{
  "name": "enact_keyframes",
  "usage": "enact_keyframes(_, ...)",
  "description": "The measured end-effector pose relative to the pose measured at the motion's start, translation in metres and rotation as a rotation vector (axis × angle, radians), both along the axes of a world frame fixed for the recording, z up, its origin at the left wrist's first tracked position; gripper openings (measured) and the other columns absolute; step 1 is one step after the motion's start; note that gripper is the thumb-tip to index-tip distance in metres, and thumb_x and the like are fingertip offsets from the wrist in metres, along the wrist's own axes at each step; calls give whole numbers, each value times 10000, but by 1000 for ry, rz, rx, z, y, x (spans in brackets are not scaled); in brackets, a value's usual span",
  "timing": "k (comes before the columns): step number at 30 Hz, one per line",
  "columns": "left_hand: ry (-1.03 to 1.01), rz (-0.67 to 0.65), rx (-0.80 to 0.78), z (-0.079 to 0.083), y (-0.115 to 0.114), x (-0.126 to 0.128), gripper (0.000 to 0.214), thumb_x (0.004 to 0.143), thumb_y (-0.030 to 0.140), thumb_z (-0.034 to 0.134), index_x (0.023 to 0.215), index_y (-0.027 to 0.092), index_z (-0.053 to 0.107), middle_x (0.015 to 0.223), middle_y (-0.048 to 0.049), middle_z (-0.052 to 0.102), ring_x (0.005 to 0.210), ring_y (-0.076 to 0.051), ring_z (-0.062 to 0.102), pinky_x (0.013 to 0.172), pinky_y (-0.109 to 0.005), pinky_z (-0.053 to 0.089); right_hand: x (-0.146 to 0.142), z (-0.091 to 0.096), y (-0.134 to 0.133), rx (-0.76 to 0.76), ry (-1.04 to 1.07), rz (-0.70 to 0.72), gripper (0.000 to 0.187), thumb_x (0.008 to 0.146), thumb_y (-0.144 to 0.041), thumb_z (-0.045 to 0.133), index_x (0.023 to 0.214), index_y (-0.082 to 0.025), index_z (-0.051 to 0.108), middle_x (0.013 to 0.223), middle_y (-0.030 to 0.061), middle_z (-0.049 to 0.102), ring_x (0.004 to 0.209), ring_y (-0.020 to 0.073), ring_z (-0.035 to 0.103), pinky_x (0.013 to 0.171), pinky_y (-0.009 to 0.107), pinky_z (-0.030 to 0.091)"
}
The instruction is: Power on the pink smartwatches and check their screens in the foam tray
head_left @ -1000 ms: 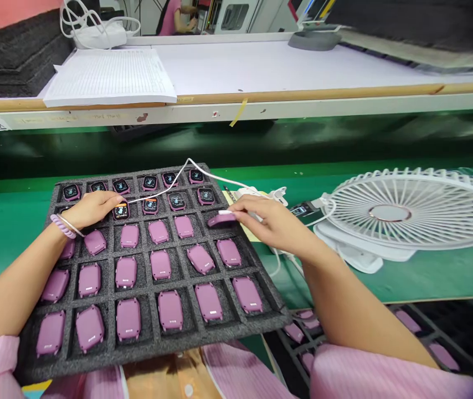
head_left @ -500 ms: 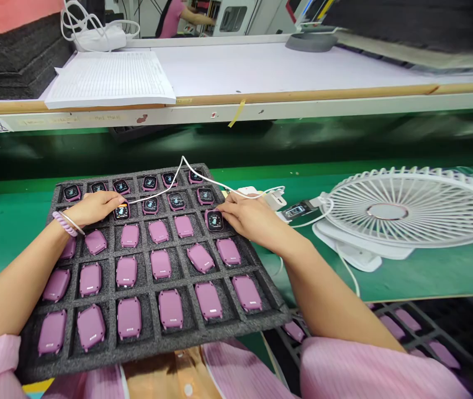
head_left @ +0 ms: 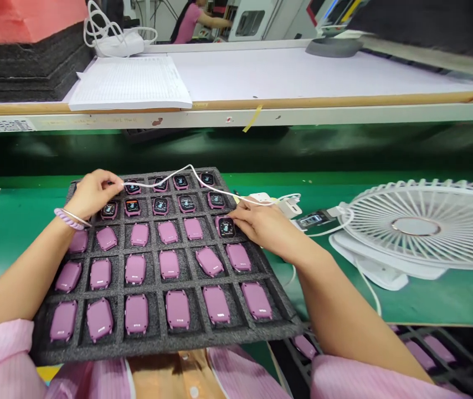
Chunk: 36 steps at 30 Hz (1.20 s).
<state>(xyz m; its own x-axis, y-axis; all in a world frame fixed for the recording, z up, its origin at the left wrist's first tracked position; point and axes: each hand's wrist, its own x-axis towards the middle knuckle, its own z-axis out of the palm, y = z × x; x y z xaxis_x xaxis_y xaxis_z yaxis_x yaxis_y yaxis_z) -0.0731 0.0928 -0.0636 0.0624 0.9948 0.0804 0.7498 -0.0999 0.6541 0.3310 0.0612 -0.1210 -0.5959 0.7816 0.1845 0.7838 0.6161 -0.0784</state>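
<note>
A black foam tray [head_left: 170, 339] holds rows of purple smartwatch bodies without straps. The two far rows lie face up with lit screens; nearly all the nearer ones lie face down, such as this purple watch [head_left: 137, 313]. My left hand [head_left: 93, 194], closed, pinches the end of a white cable [head_left: 170, 176] over the tray's far left part. The cable arches across the tray to the right. My right hand [head_left: 261, 221] has its fingers closed at the right edge of a face-up smartwatch [head_left: 225, 226] in the third row, its screen lit.
A white fan [head_left: 419, 227] stands at the right, beside a small black meter [head_left: 314, 219] and a white charger [head_left: 289, 208]. Papers [head_left: 132, 83] and foam stacks [head_left: 20, 72] are on the shelf. Another tray with watches [head_left: 438, 348] is low at right. A co-worker [head_left: 190, 22] sits beyond.
My left hand has lifted away from a lit watch in the second row, moving up and left with the cable end. My right hand stays at the same watch. The view has shifted slightly.
</note>
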Motion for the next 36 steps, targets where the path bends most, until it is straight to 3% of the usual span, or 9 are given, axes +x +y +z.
enact_keyframes(4,-184,169,257,34,-43,-40,351,834,465,728,994,152,720,1027,-38,748,937,-175,635,949,-321,518,6,-16,0,39,81,7,285,990,-191,485,971,-215,768,885,101,641,821,292,643,727,397,479)
enact_keyframes(6,-156,204,276,40,-71,-62,296,843,446,745,953,173,712,977,-17,739,931,-173,625,947,-323,515,10,-23,1,54,120,24,292,1002,-221,472,978,-218,763,906,121,640,814,314,642,734,431,488)
enact_keyframes(8,-42,146,173,36,-96,-78,266,844,457,747,894,196,728,931,-15,736,908,-184,630,926,-336,516,13,-27,3,56,132,55,289,1012,-253,473,975,-224,758,913,140,644,805,342,641,733,465,485)
enact_keyframes(12,108,-118,-68,3,-122,-87,374,892,575,654,845,223,772,884,-43,754,874,-206,671,873,-354,526,15,-27,8,64,100,90,283,1003,-237,468,993,-241,751,917,158,661,818,388,644,724,500,463)
enact_keyframes(17,416,-199,61,-24,-125,-81,482,994,604,452,959,253,780,980,-77,770,947,-267,678,910,-452,469,5,-17,1,75,5,34,300,1000,-191,461,974,-195,759,900,172,678,847,387,650,740,492,447)
enact_keyframes(26,817,-320,176,-15,-115,-70,519,1033,460,303,1188,213,732,1158,-153,764,1049,-383,673,937,-568,452,-6,-4,-10,177,26,-220,287,998,-228,506,878,-232,766,958,102,752,955,320,648,822,455,363)
enact_keyframes(30,627,-205,37,-5,-104,-75,575,976,627,368,1194,220,711,1171,-129,774,1038,-361,691,1014,-533,471,-19,2,-14,233,158,-320,268,1030,-263,514,911,-212,749,1035,120,758,1003,323,663,836,448,338)
enact_keyframes(34,255,62,-191,0,-93,-89,685,888,769,441,1223,229,696,1337,-91,722,1225,-352,648,1096,-468,479,-39,2,-17,76,250,-50,213,1035,-228,527,945,-228,720,1006,62,757,987,270,679,945,448,326)
enact_keyframes(36,145,91,-268,0,-91,-92,723,844,823,479,1173,229,725,1356,-82,716,1282,-349,621,1133,-447,467,-47,1,-19,26,216,83,221,1034,-192,518,927,-226,708,947,37,754,929,243,681,1011,462,301)
